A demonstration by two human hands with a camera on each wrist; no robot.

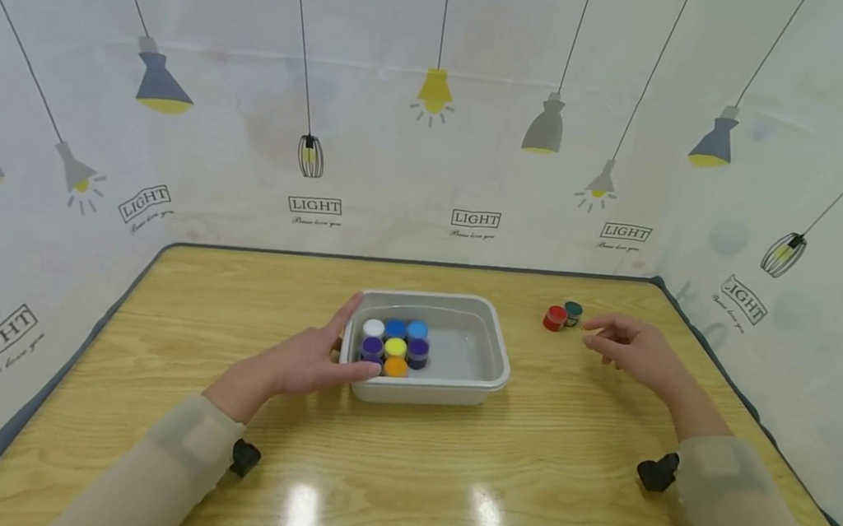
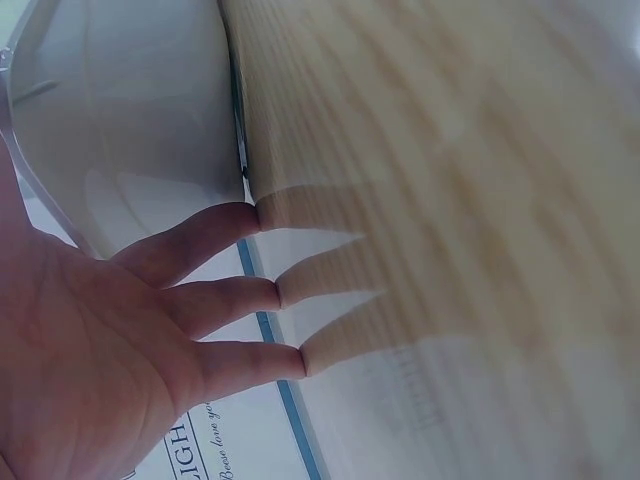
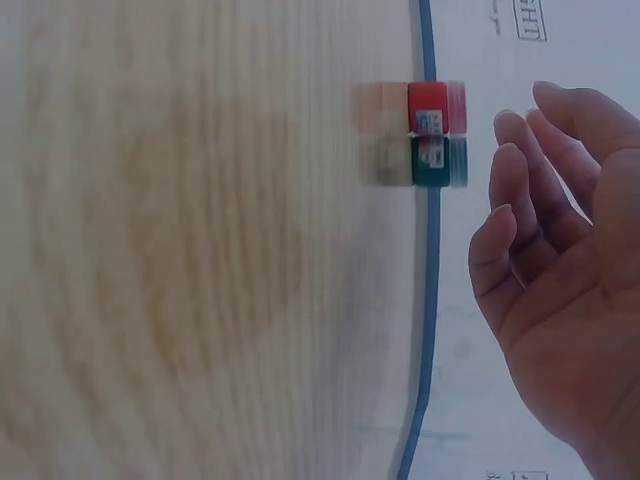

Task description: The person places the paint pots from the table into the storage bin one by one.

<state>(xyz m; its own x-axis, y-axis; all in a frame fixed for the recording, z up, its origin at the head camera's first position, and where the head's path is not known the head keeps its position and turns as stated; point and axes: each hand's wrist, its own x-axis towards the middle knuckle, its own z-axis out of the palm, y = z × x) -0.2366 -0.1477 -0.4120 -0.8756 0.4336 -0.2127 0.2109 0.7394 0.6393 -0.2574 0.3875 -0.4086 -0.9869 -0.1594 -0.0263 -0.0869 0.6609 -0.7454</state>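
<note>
My left hand (image 1: 310, 357) is spread against the left end of a pale plastic tub (image 1: 426, 391). Its thumb lies over the front rim, its index finger by the back left corner. In the left wrist view its other fingers (image 2: 235, 295) extend straight down to the tabletop. Inside the tub's left part stand small paint jars: white (image 1: 373, 329), blue (image 1: 396, 329), yellow (image 1: 396, 348), orange (image 1: 396, 367) and purple (image 1: 418, 353). On the right, my right hand (image 1: 630, 345) hovers with loosely bent fingers, holding nothing, just beside a red jar (image 1: 555, 318) and a dark green jar (image 1: 573, 313).
The wood-grain table (image 1: 405, 468) ends in a dark edge along a white wall sheet (image 1: 364, 242) printed with lamps, which also rises on both sides. The tub's right half shows its bare grey floor (image 1: 462, 353). A small black device (image 1: 657, 472) sits at each wrist.
</note>
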